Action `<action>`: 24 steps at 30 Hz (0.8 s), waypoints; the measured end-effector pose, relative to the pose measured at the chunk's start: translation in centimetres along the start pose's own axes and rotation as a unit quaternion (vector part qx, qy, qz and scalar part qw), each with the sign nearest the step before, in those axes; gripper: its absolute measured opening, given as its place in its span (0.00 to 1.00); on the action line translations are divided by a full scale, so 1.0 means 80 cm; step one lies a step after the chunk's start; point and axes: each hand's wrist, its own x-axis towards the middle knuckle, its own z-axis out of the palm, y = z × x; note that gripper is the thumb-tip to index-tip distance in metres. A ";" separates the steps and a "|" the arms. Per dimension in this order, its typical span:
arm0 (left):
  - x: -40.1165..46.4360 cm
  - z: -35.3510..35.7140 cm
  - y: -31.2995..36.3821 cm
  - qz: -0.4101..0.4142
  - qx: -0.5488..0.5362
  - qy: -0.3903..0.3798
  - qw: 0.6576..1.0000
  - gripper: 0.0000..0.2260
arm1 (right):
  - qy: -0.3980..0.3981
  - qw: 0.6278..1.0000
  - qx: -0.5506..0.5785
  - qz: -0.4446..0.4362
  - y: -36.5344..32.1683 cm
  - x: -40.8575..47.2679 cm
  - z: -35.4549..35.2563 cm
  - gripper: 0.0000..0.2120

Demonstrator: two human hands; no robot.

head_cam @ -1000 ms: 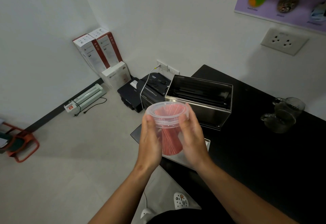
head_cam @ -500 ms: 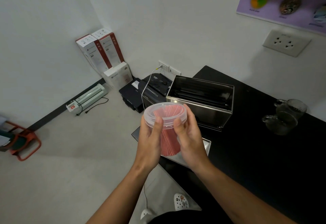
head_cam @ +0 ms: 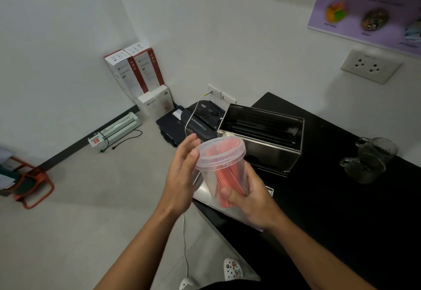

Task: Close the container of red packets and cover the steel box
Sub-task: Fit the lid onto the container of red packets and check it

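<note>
Clear lidded container of red packets, right hand wrapped around its base, left hand fingers spread at nine o'clock, open steel box at one o'clock.

white walls, pale grey floor

Very little print can be made out. On the white carton standing just in front of the two tall red-and-white boxes, a brand word is seen that seems to read "simplus" (the first letter is unclear). The lettering on those tall boxes is too small to be read. Captions under the pictures on the purple poster, well above and right of that carton, are blurred.
</note>
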 end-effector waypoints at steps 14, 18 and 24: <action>0.027 0.003 0.068 0.052 0.292 -0.202 0.934 0.31 | 0.022 0.977 -0.196 -0.079 -0.021 -0.007 -0.018 0.48; 0.023 0.008 0.067 0.086 0.239 -0.198 0.947 0.27 | 0.037 0.978 -0.186 -0.088 -0.028 -0.010 -0.022 0.50; 0.026 0.001 0.064 0.121 0.227 -0.224 0.940 0.27 | -0.021 0.990 -0.088 -0.107 -0.042 -0.005 -0.031 0.40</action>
